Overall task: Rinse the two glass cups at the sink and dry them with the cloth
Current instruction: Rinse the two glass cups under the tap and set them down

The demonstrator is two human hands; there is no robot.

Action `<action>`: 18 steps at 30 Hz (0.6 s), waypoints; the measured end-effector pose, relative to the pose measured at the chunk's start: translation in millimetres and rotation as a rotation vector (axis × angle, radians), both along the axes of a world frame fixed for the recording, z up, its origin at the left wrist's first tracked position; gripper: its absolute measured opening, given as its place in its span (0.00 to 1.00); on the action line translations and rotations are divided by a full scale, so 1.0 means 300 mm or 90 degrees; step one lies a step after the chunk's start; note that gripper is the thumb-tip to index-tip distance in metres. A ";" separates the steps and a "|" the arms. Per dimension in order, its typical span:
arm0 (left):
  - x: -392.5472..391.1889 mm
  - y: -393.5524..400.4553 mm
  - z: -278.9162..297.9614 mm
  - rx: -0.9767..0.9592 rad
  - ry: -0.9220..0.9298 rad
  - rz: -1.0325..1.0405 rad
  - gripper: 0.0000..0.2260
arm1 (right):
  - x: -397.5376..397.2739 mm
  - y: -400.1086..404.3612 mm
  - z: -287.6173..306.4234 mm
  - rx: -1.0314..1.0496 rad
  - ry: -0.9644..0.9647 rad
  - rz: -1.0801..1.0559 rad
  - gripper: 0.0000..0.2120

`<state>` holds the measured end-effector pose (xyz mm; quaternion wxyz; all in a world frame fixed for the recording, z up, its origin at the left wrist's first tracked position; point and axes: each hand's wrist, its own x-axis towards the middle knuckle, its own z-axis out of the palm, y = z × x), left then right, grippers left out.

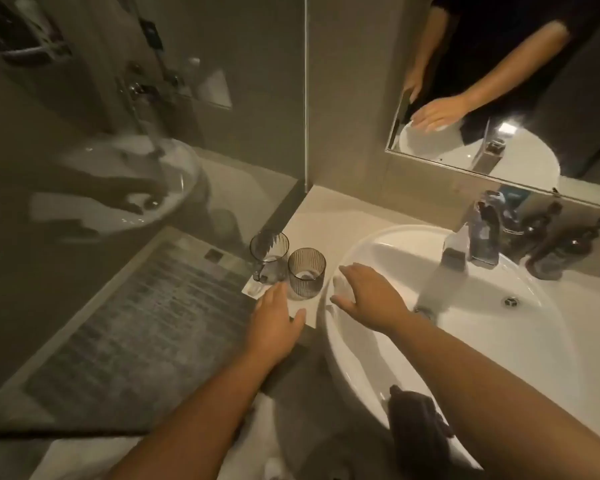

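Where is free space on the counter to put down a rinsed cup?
Free: the counter strip between the basin rim and the back wall. Crowded: the front corner with two glass cups and the left hand; bottles right of the faucet.

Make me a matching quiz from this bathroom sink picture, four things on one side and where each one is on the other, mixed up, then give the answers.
Things:
1. two glass cups
2. dark cloth
3. left hand
4. right hand

Places:
A. over the left side of the sink basin
B. draped on the sink's near rim
C. standing upright on the counter, left of the sink
D. at the counter's front edge, just before the cups

Pairs: 1-C, 2-B, 3-D, 4-A
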<state>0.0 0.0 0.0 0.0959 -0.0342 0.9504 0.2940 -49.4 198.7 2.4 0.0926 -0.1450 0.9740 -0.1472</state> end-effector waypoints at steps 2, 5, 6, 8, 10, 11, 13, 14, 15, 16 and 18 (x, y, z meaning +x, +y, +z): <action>-0.051 0.013 -0.027 0.049 0.010 0.039 0.28 | -0.060 -0.017 -0.021 -0.023 0.001 0.009 0.33; -0.113 0.032 -0.068 0.091 -0.007 0.073 0.28 | -0.144 -0.043 -0.058 -0.013 0.010 0.027 0.33; -0.127 0.037 -0.085 0.106 -0.017 0.081 0.28 | -0.166 -0.050 -0.069 -0.001 0.018 0.035 0.32; -0.149 0.042 -0.120 0.143 -0.019 0.096 0.28 | -0.201 -0.056 -0.088 0.025 0.029 0.053 0.30; -0.166 0.046 -0.152 0.189 -0.021 0.132 0.28 | -0.222 -0.065 -0.105 0.041 0.014 0.061 0.31; -0.176 0.046 -0.163 0.201 -0.022 0.148 0.28 | -0.231 -0.069 -0.113 0.043 0.000 0.058 0.32; -0.196 0.044 -0.172 0.208 -0.021 0.167 0.28 | -0.241 -0.076 -0.127 0.037 -0.013 0.048 0.33; -0.205 0.042 -0.175 0.212 -0.019 0.172 0.28 | -0.243 -0.080 -0.133 0.032 -0.015 0.045 0.32; -0.212 0.041 -0.173 0.220 -0.018 0.176 0.26 | -0.242 -0.083 -0.134 0.023 -0.017 0.039 0.31; -0.216 0.039 -0.172 0.230 -0.012 0.176 0.24 | -0.240 -0.086 -0.129 0.006 -0.019 0.033 0.30; -0.209 0.036 -0.155 0.249 -0.004 0.174 0.23 | -0.226 -0.087 -0.098 -0.073 -0.025 0.019 0.29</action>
